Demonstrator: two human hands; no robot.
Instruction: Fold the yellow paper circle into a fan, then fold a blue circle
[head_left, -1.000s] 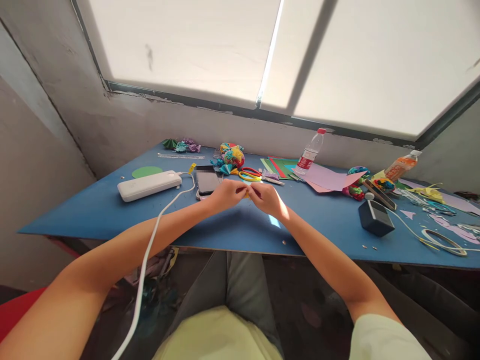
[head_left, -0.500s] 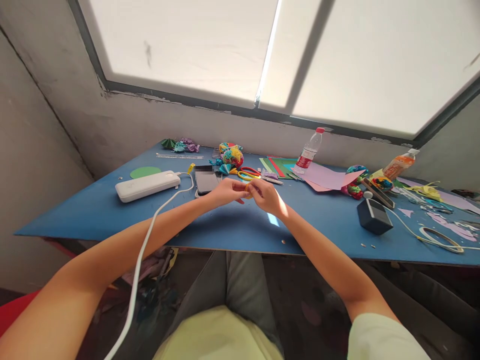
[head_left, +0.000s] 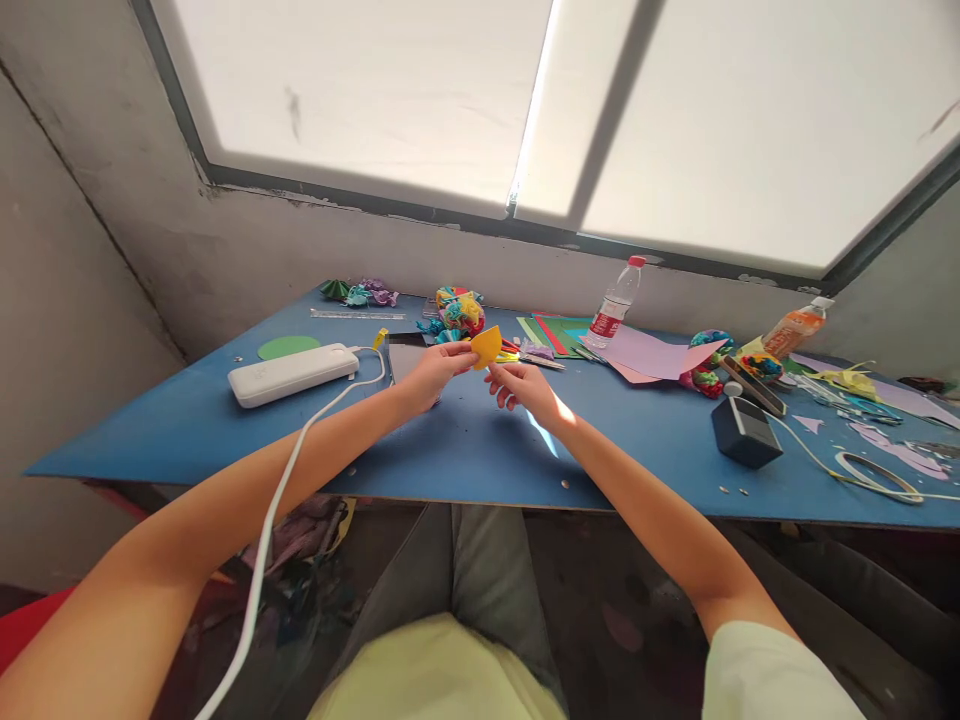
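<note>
Head view. The yellow paper (head_left: 486,346), half a second earlier a small, mostly hidden piece pinched between both hands low over the worktop (head_left: 465,450), now stands raised and spread as a rounded, fan-like shape. The fine two-handed pinching appears to have given way to holding the piece up in plain sight.

Left hand (head_left: 431,372): closed on the paper, thumb and fingertips gripping its left edge. The paper rises up and to the right from these fingertips, clear of the worktop.

Right hand (head_left: 525,388): fingers loosely curled, thumb and forefinger drawn together just below and to the right of the paper's lower edge. Whether they touch the paper or have let go cannot be told.

Behind the paper lie the scissors (head_left: 514,352) and a cluster of coloured paper balls (head_left: 459,312). A phone (head_left: 405,355) lies just beside the left hand, and a power bank (head_left: 292,373) with its cable (head_left: 300,450) lies further left.
</note>
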